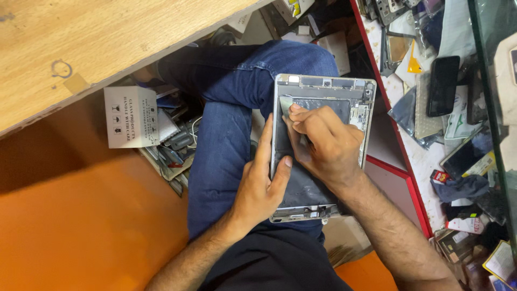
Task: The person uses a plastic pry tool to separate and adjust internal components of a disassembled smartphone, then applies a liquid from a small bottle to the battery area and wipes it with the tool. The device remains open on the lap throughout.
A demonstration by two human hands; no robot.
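The left hand [258,186] is clasping the opened tablet [323,91] by its left edge. The right hand [326,145], over the tablet, is pinching a thin pry tool [285,105].

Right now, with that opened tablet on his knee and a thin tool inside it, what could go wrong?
1. The tablet rests on a knee, steadied only by the left hand; it might slip toward the cluttered floor.
2. The right hand pushes a thin blade over the dark panel; a slip could gouge it or nick the left thumb close by.
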